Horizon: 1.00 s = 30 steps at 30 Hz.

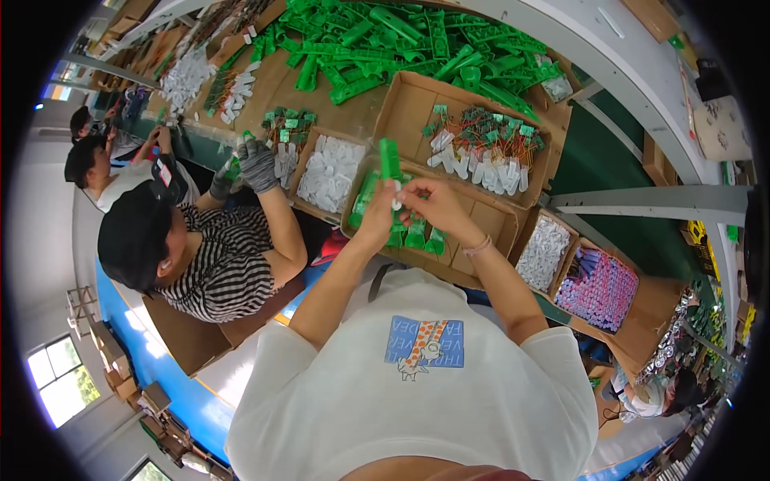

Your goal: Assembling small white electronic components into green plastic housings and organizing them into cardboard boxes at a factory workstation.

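green shell (390, 158), held above the near carton (493, 220), has bigger hazards around it: the loose green heap (401, 40) behind could slide into the cartons if knocked. wired boards (493, 132) lie tangled, so lifting one might snag its neighbours' leads. of the hands, the left hand (378, 215) is closed round the shell's near end; a weak hold could let it twist. the right hand (435, 207) curls its fingertips against a small white piece (396, 196), grip unclear; poorly pinched, that could drop below.
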Tool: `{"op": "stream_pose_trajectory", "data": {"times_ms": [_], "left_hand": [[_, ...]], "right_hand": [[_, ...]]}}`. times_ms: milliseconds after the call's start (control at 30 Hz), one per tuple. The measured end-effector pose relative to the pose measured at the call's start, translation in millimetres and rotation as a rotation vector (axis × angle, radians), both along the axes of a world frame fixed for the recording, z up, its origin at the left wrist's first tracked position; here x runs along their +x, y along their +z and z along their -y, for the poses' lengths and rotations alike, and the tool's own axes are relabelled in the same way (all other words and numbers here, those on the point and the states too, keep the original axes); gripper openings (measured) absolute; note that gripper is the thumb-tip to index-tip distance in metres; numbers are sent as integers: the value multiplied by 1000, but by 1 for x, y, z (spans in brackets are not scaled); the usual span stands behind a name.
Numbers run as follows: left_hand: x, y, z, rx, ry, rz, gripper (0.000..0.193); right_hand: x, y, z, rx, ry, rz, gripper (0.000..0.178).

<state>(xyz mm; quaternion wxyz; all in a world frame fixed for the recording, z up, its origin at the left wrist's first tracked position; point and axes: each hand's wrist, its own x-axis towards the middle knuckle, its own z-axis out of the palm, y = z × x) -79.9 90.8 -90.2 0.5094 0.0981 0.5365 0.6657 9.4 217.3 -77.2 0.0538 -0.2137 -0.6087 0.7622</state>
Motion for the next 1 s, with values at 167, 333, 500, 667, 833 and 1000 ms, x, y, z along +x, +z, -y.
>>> {"op": "stream_pose_trajectory", "data": {"times_ms": [167, 333, 500, 667, 833, 1000], "left_hand": [[-24, -22, 2, -49, 104, 34, 39], [-34, -15, 4, -154, 215, -131, 41], [-36, -5, -2, -224, 133, -363, 39], [-43, -6, -6, -28, 111, 147, 41], [-42, -15, -8, -85, 117, -120, 38], [-56, -18, 4, 98, 99, 145, 41]], "right_hand": [[-51, -3, -13, 46, 233, 40, 15], [-64, 0, -8, -35, 197, 65, 19], [-60, -9, -7, -66, 142, 134, 19], [-61, -3, -14, -108, 121, 60, 17], [-61, -9, -13, -86, 129, 33, 16], [-100, -56, -115, 639, -132, 183, 31]]}}
